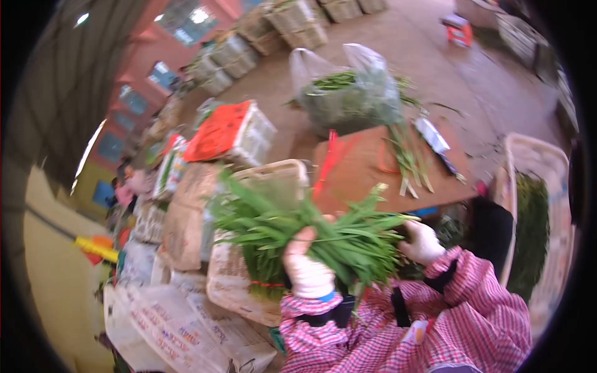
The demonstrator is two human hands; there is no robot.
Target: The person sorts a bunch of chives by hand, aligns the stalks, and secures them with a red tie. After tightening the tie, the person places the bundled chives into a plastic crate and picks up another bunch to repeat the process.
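Observation:
A bunch of leafy greens (348,239) with long, narrow leaves lies across in front of me. My left hand (309,270), in a white glove with a bare thumb, is wrapped round its left part. At the right end of the bunch, my right hand (423,241), also in a white glove, has its fingers closed on the leaf ends; the exact grip is partly hidden. Under the left hand, more greens tied with a red band (267,284) stand in a pale plastic crate (227,283).
A brown board (354,165) ahead carries red ties (324,165), loose stems (407,158) and a knife (435,140). Behind it stands a clear plastic bag (348,102) of greens. A long crate (511,168) of greens is at right; white sacks (168,323) lie at lower left.

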